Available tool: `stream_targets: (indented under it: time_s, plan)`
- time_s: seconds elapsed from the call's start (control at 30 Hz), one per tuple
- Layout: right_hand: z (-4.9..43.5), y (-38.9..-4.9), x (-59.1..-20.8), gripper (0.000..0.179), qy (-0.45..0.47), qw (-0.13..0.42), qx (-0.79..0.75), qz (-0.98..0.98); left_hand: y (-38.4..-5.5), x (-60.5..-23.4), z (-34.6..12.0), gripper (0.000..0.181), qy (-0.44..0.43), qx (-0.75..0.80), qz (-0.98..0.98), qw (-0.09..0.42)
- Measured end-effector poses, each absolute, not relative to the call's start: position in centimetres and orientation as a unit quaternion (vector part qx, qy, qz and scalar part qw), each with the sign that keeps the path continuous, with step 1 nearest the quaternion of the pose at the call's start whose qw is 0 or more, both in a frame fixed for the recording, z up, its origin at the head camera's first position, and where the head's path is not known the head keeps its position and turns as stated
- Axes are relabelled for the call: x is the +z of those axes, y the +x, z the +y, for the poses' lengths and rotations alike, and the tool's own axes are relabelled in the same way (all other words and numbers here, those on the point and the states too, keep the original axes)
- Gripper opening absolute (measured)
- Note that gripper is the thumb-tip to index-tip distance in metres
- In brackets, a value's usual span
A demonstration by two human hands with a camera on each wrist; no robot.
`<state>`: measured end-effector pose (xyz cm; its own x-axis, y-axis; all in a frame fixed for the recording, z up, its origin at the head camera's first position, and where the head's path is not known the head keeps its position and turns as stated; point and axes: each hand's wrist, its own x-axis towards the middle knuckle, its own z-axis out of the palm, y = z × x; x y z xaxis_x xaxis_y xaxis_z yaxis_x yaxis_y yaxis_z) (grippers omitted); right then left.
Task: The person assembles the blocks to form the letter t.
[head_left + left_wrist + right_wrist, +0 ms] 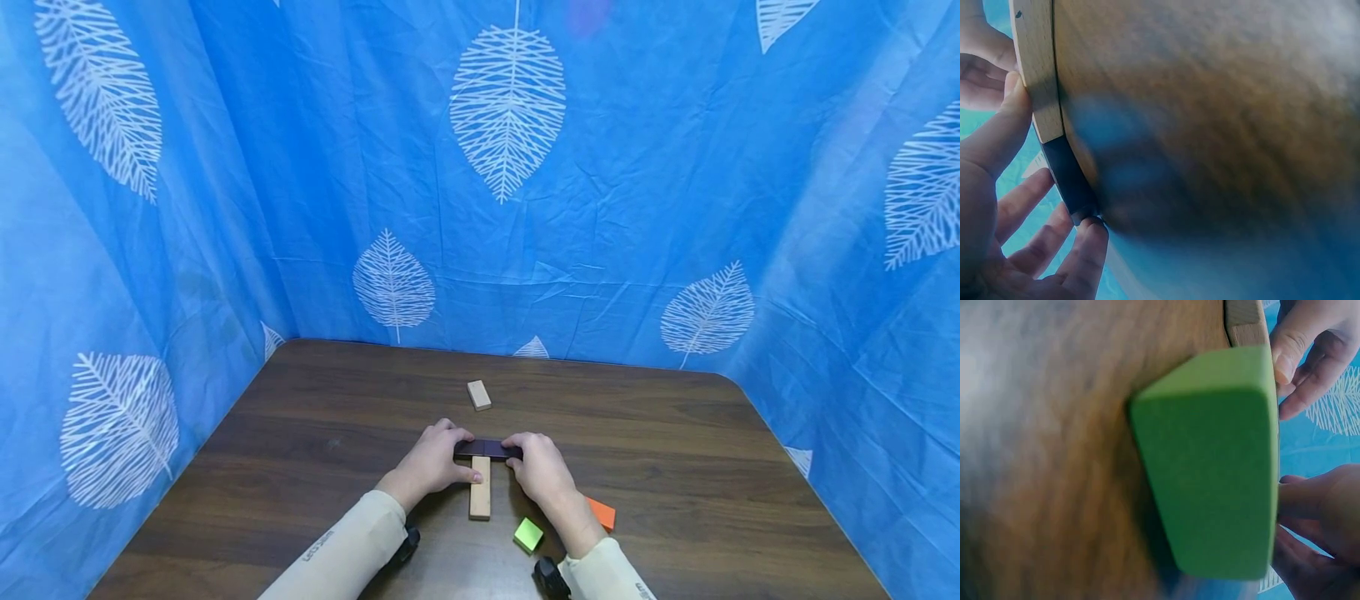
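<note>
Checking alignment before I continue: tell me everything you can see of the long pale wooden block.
The long pale wooden block looks like bare, grained wood: rectangular, with a small dark mark on one side. It lies flat on the brown wood-grain table, its far end meeting a dark rectangular bar; the thumb of the left hand rests on top.
</note>
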<state>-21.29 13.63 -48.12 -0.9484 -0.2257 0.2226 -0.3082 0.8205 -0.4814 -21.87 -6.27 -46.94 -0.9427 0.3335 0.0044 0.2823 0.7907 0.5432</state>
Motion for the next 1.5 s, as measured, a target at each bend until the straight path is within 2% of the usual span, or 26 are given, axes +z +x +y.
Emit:
stream_targets:
  time_s: [0.2, 0.43, 0.5, 1.03, 1.23, 1.5]
  plan:
    - [13.4, -21.0, -47.8, 0.022, 0.136, 0.067, 0.276, -0.949, -22.0, -46.8, -6.2, 0.064, 0.165, 0.277, 0.946, 0.045]
    - [13.1, -20.6, -47.6, 0.048, 0.095, 0.031, 0.292, -0.951, -22.0, -46.8, -6.1, 0.065, 0.165, 0.273, 0.947, 0.044]
    - [13.0, -20.6, -47.7, 0.051, 0.084, 0.031, 0.289, -0.953, -22.1, -46.8, -6.1, 0.066, 0.164, 0.273, 0.947, 0.045]
    - [12.3, -20.6, -48.1, 0.046, 0.064, 0.070, 0.279, -0.955, -21.7, -46.7, -6.0, 0.066, 0.162, 0.277, 0.946, 0.051]
    - [12.2, -20.5, -48.3, 0.047, 0.063, 0.057, 0.288, -0.954, -21.7, -46.7, -6.3, 0.066, 0.167, 0.286, 0.942, 0.052]
    - [12.1, -20.5, -48.1, 0.048, 0.056, 0.046, 0.293, -0.953, -22.4, -46.6, -7.1, 0.074, 0.152, 0.316, 0.934, 0.066]
